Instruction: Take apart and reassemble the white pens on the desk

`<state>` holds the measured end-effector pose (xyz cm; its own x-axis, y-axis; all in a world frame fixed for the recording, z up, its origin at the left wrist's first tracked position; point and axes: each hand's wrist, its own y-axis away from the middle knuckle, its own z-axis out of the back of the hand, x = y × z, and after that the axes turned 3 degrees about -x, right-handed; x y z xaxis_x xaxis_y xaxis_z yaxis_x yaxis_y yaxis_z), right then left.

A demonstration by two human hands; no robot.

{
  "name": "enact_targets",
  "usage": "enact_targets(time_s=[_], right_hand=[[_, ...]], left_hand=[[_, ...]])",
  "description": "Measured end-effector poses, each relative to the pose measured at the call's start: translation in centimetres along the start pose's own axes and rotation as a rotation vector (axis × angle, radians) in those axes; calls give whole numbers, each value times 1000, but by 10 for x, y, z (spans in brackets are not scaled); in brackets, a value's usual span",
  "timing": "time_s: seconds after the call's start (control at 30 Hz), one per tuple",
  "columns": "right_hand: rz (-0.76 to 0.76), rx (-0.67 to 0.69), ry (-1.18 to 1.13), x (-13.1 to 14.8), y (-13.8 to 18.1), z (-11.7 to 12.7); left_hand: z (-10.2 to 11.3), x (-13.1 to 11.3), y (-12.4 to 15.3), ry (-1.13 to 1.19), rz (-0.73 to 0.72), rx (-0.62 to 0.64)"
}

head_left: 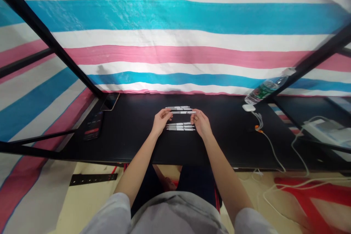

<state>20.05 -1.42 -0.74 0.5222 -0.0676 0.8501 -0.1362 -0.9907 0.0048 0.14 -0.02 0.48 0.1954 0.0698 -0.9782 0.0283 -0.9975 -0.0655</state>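
A white pen with a dark band (pixel 183 112) lies crosswise between my hands, its ends at the fingertips of my left hand (pixel 162 122) and my right hand (pixel 201 124). Just beyond it, two similar pens (pixel 178 108) lie side by side on the black desk (pixel 131 142). Nearer me, between my wrists, three more pens (pixel 180 126) lie parallel in a tight row. All of them run left to right.
A dark phone (pixel 93 126) and a second phone (pixel 110 101) lie at the desk's left. A water bottle (pixel 267 87), a white charger (pixel 248 108) and its cable (pixel 270 148) are at right. Striped tarpaulin (pixel 175 56) and black frame bars (pixel 46 36) surround the desk.
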Motion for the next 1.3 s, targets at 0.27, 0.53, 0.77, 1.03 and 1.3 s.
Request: enact_targets(time_s=[0.27, 0.53, 0.77, 1.03, 1.3], right_hand=[[-15, 1, -30, 3, 1, -2], [-24, -42, -60, 5, 1, -3], [-38, 41, -56, 7, 4, -5], [16, -19, -24, 3, 1, -4], [4, -42, -39, 4, 0, -2]], left_hand=[[1, -3, 1, -80, 49, 50], [0, -1, 2, -90, 35, 69], [5, 2, -1, -203, 12, 38], [2, 2, 1, -239, 1, 23], [5, 6, -1, -199, -10, 94]])
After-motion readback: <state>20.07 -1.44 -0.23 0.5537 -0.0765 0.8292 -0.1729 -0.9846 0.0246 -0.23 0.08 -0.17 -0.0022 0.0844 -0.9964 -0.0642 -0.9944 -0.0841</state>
